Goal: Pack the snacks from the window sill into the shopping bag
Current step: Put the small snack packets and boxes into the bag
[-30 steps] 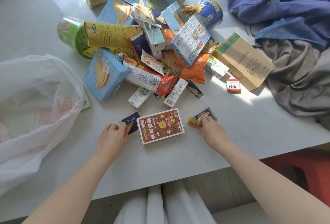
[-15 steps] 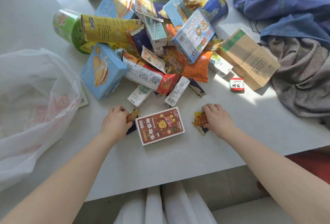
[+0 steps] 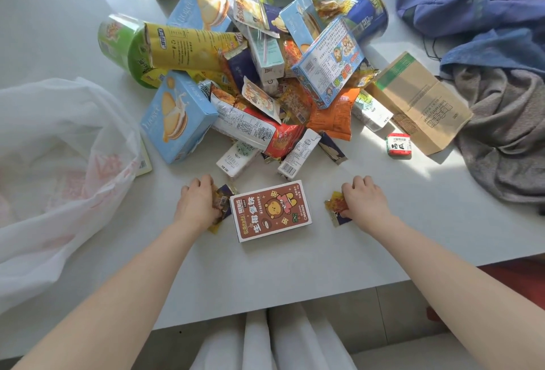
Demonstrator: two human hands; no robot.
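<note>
Two hands rest on the white window sill (image 3: 265,275), one on each side of the single brown box (image 3: 269,210). The left hand (image 3: 196,204), touching the box's left edge, has its fingers curled over small packets (image 3: 222,203); there seem to be two, though the crumpled wrappers make the count unsure. The right hand (image 3: 364,201), a little right of the box, curls its fingers onto one orange packet (image 3: 336,206). Well left of the box, one white shopping bag (image 3: 59,163) lies slack on the sill. Just beyond the box begins the snack heap (image 3: 265,98). It includes at least four light-blue boxes (image 3: 177,116), two round tubs, one green (image 3: 124,45) and one blue (image 3: 365,13), and one yellow pack (image 3: 188,48). Beyond the box to the right sit one small red cube (image 3: 398,145) and one cardboard box (image 3: 418,101). Farther right lie two cloths, one grey (image 3: 501,133) and one blue (image 3: 472,1).
</note>
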